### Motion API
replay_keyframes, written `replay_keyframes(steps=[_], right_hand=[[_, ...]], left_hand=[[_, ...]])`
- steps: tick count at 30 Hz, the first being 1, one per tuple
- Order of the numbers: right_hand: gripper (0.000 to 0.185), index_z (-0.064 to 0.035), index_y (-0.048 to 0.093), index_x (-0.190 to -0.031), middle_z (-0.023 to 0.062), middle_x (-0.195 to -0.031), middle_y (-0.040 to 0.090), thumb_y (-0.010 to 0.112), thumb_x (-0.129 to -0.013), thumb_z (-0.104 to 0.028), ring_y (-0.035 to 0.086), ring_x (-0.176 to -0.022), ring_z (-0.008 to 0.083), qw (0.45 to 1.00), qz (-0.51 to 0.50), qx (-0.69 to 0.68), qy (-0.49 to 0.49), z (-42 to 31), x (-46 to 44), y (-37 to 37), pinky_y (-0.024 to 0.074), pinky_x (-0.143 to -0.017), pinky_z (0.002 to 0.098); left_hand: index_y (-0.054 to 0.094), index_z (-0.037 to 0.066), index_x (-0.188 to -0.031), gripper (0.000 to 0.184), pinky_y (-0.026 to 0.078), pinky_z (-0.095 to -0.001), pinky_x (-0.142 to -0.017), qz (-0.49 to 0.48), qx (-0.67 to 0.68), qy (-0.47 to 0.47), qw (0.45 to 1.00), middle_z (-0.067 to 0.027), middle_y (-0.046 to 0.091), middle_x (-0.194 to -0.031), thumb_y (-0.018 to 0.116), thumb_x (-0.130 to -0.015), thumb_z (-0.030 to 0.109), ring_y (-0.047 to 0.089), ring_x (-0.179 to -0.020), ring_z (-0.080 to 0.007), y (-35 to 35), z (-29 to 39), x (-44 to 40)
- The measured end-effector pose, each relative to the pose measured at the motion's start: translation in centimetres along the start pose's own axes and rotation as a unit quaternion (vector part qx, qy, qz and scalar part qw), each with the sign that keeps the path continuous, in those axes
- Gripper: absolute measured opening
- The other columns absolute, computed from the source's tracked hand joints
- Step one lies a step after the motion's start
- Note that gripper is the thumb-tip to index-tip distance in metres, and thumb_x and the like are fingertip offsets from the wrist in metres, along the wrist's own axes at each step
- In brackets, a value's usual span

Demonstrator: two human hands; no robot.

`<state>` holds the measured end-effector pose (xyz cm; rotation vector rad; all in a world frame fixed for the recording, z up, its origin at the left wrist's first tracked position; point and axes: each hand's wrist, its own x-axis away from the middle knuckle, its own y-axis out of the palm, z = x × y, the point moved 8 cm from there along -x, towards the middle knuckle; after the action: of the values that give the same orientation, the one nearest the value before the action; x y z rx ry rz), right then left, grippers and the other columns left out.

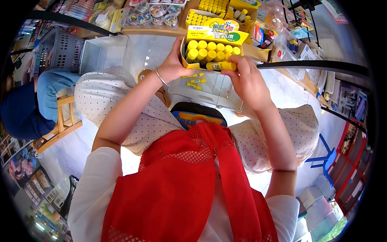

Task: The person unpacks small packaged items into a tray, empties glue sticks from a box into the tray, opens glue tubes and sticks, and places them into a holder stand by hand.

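A yellow display box of glue sticks, its printed flap raised, is held up at the top centre. My left hand grips the box's left side, fingers wrapped round its edge. At the box's front right, my right hand pinches the yellow cap end of a glue stick lying sideways across the front. Inside the box, several yellow-capped sticks stand upright in rows. Below, a white wire basket holds a few loose glue sticks.
Behind is a shelf with more glue stick boxes and clear tubs of coloured beads. A grey basket and a clear bin are at the left. Another person sits at far left. A blue stool stands at right.
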<state>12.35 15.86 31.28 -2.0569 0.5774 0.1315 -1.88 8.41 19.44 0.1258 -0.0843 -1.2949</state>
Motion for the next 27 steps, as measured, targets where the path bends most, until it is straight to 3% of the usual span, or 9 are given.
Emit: replay_keyframes(steps=[2, 8, 9, 18, 27], right_hand=[[0.028, -0.0013, 0.047, -0.093, 0.0129, -0.08, 0.056, 0.065, -0.075, -0.013, 0.056, -0.074, 0.0308, 0.998, 0.014, -0.056, 0.024, 0.3, 0.2, -0.5, 0.046, -0.064, 0.0377], [0.022, -0.0025, 0.048, -0.089, 0.012, -0.074, 0.057, 0.062, -0.076, -0.013, 0.058, -0.067, 0.027, 0.965, -0.192, -0.12, 0.133, 1.0, 0.6, 1.5, 0.0461, -0.059, 0.036], [0.021, -0.0025, 0.05, -0.089, 0.0116, -0.074, 0.057, 0.061, -0.078, -0.017, 0.058, -0.067, 0.0254, 0.981, -0.127, -0.114, 0.089, 1.5, 1.1, 2.0, 0.0461, -0.058, 0.0353], [0.022, -0.001, 0.055, -0.088, 0.0131, -0.081, 0.056, 0.066, -0.074, -0.013, 0.056, -0.071, 0.0291, 0.996, 0.061, 0.038, 0.054, 2.5, -0.2, -1.4, 0.0457, -0.063, 0.0371], [0.028, 0.0017, 0.054, -0.079, 0.0167, -0.074, 0.055, 0.068, -0.072, -0.022, 0.056, -0.07, 0.0318, 0.986, -0.031, 0.066, 0.151, 4.2, 0.6, 0.4, 0.0457, -0.064, 0.0379]], left_hand=[[0.01, 0.008, -0.131, 0.096, 0.036, -0.0345, -0.098, -0.006, 0.022, 0.003, 1.0, -0.0108, 0.037, -0.125, 0.068, -0.056, -0.006, 0.039, -0.119, -0.0195, -0.4, -0.4, -0.4], [0.011, 0.004, -0.132, 0.098, 0.036, -0.0352, -0.098, 0.048, 0.049, 0.026, 0.997, -0.0106, 0.037, -0.126, 0.069, -0.053, -0.004, 0.038, -0.12, -0.0205, -2.0, 0.0, -0.8], [0.012, 0.005, -0.131, 0.097, 0.035, -0.0355, -0.098, 0.055, 0.061, 0.03, 0.996, -0.0103, 0.037, -0.126, 0.068, -0.052, -0.005, 0.037, -0.12, -0.0203, -2.0, 0.1, -0.9], [0.016, 0.006, -0.128, 0.088, 0.036, -0.0335, -0.097, 0.04, 0.007, 0.043, 0.998, -0.0097, 0.038, -0.123, 0.065, -0.056, -0.007, 0.039, -0.117, -0.0186, -0.8, 1.4, -0.3], [0.015, 0.006, -0.126, 0.087, 0.036, -0.0312, -0.095, 0.056, -0.008, 0.012, 0.998, -0.0117, 0.039, -0.12, 0.064, -0.056, -0.007, 0.042, -0.114, -0.0188, 0.1, 0.4, 0.0]])
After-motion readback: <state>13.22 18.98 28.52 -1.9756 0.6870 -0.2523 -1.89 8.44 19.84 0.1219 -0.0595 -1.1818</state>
